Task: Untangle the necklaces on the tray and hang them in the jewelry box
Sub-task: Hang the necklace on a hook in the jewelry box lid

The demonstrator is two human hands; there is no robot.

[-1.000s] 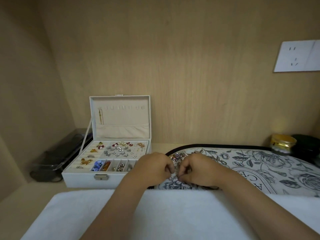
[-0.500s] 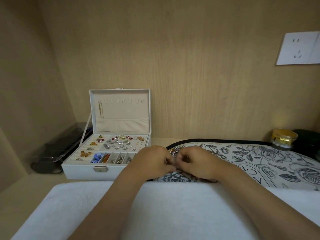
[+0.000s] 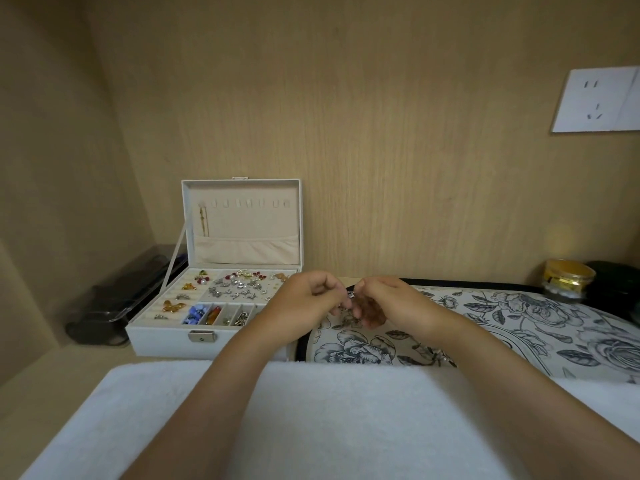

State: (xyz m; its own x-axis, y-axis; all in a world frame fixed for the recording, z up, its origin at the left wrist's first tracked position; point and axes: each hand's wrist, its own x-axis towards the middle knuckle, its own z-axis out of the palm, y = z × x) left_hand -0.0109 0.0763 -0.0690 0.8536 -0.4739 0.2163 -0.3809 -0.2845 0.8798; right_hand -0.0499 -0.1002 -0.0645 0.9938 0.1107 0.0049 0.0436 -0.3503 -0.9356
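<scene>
- The white cloth [image 3: 311,414] covers the near edge of the surface, under both forearms.
- The floral tray [image 3: 540,327] lies behind the cloth along the right of the surface, its left end just beside the box.
- The jewelry box [image 3: 162,341] stands open at the back left, lid upright. A row of hooks [image 3: 242,203] runs under the lid's top edge, and one gold chain [image 3: 204,220] hangs at its left end.
- The left hand [image 3: 304,303] and right hand [image 3: 391,303] meet over the tray's left end. Their fingers are curled, and the tips pinch the tangle from either side.
- The necklaces [image 3: 350,299] are a small clump of silvery links and reddish beads between the fingertips. Whether it is clear of the tray I cannot tell.
- What looks like another strand [image 3: 436,356] lies at the tray's near edge.
- The chain is probably light, limp and slippery, and likely to kink or snap if tugged. It is best held at beads or clasp beside the knot and teased loose.
</scene>
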